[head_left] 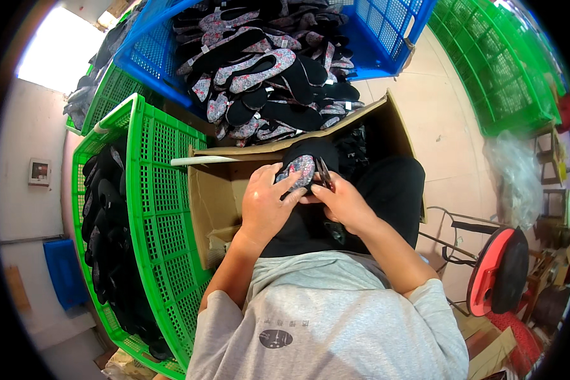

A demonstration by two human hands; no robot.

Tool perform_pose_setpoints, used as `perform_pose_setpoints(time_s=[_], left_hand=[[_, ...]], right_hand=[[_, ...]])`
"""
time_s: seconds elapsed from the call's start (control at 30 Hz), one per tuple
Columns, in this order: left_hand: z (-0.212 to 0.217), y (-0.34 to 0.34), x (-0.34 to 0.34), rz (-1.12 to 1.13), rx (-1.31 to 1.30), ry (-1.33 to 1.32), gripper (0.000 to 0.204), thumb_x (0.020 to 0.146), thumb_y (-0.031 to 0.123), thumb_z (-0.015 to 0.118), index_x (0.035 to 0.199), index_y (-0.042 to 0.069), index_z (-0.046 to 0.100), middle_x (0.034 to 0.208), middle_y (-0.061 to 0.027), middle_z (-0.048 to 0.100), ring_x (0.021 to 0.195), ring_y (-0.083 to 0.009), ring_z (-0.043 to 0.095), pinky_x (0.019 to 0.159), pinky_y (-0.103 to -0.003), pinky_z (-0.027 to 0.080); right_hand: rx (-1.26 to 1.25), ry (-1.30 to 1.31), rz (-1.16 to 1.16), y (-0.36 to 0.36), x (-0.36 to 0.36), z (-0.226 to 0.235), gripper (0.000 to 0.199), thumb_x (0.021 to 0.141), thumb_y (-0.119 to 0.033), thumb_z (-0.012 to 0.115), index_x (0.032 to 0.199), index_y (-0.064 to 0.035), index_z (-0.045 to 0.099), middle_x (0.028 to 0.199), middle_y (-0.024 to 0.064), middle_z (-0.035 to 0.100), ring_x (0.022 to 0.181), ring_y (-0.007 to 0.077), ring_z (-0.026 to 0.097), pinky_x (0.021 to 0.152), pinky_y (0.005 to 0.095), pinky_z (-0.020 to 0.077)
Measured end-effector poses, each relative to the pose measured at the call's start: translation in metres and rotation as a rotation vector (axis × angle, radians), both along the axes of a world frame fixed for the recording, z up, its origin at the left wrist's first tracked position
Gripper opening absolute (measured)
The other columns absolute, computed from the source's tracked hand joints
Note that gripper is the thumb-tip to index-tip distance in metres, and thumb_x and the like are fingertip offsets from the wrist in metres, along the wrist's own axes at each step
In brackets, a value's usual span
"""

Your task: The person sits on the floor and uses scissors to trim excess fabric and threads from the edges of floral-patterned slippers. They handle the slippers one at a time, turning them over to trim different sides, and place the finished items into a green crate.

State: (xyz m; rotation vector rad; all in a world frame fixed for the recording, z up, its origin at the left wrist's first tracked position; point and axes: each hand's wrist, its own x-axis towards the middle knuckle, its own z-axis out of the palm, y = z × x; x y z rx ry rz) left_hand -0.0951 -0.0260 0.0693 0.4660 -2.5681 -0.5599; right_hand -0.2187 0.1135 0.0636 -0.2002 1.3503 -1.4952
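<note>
Over my lap, my left hand [264, 199] grips a soft fabric slipper [299, 166] with a floral print and black parts. Its fingers and thumb are closed on the slipper's near side. My right hand [345, 201] is closed around dark metal thread snips [323, 171], their blades pointing up beside the slipper's right edge. Some right fingertips also seem to touch the slipper's lower edge. Beyond my hands, a large heap of similar floral and black slippers [259, 69] spills at the front of a blue crate [396, 44].
An open cardboard box [218, 199] stands around my knees, a white rod [202, 161] across its left edge. At left is a green crate [164, 215] of dark slippers. Green crates [487, 63], a clear plastic bag [516, 180] and a red-and-black seat [487, 272] are at right.
</note>
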Motion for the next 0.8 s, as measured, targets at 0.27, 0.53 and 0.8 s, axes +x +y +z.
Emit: perform_pose_setpoints(time_s=[0.27,0.53,0.8], left_hand=[[-0.016,-0.011,0.007,-0.031,0.056,-0.035,0.034,0.072,0.017,0.081,0.106,0.013,0.076,0.117,-0.0193,0.064,0.109,-0.0368,0.06,0.095,-0.043,0.048],[-0.032,-0.003,-0.004,-0.021,-0.028,-0.02,0.033,0.071,0.018,0.081,0.103,0.013,0.077,0.122,-0.019,0.06,0.112,-0.0373,0.056,0.094,-0.042,0.048],[-0.058,-0.002,-0.014,0.073,-0.143,0.02,0.035,0.069,0.013,0.082,0.105,0.013,0.077,0.124,-0.0196,0.058,0.109,-0.0378,0.055,0.093,-0.043,0.048]], right_hand=[[0.052,0.579,-0.126,0.02,-0.053,-0.009,0.038,0.09,-0.021,0.069,0.12,-0.0006,0.06,0.1,0.0088,0.069,0.083,0.0129,0.064,0.069,0.0253,0.049],[0.186,0.776,-0.005,0.001,-0.024,-0.062,0.047,0.077,-0.007,0.061,0.124,-0.0029,0.056,0.111,0.0199,0.066,0.104,0.0361,0.065,0.089,0.0396,0.0496],[0.105,0.844,-0.031,0.005,-0.011,-0.058,0.051,0.078,0.006,0.052,0.128,-0.0023,0.053,0.123,0.0207,0.064,0.119,0.0365,0.058,0.099,0.0376,0.0462]])
